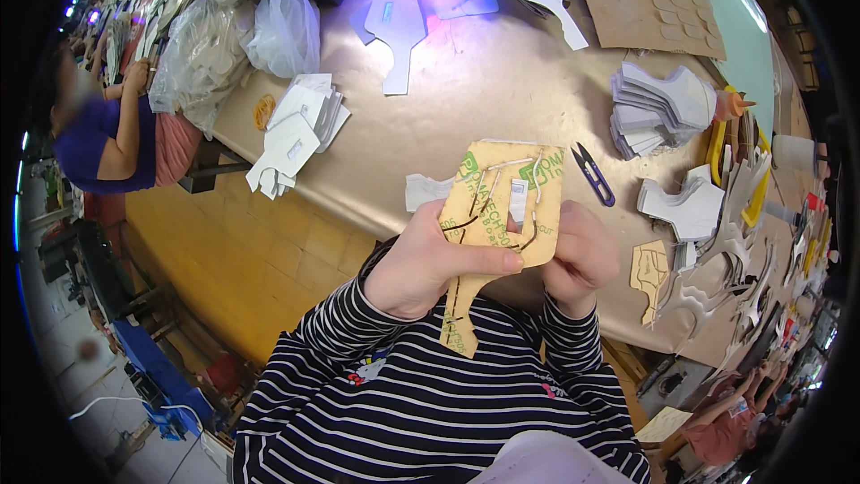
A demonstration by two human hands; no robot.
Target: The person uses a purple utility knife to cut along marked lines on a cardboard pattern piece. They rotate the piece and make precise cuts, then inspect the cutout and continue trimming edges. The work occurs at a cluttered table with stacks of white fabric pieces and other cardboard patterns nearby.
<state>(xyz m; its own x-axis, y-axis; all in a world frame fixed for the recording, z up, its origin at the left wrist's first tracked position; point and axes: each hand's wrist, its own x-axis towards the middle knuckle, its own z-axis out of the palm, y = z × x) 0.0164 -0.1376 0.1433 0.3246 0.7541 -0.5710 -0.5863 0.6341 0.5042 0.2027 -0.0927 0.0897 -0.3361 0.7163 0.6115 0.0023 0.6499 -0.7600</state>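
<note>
Above the table's near edge, the left hand (430, 264) and right hand (580, 255) both grip a cardboard template (502, 215), holding it up just over the table (466, 99). Beyond lie purple-handled snips (593, 174); a grey stack of cut pieces (658, 108) sits toward the right edge.

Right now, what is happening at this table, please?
A person in a striped top holds a cardboard template upright in both hands. The left hand grips its lower left side, thumb across the front; the right hand holds the right edge. On the brown table lie small thread snips and stacks of grey cut pieces. Another person sits at the far left.
</note>
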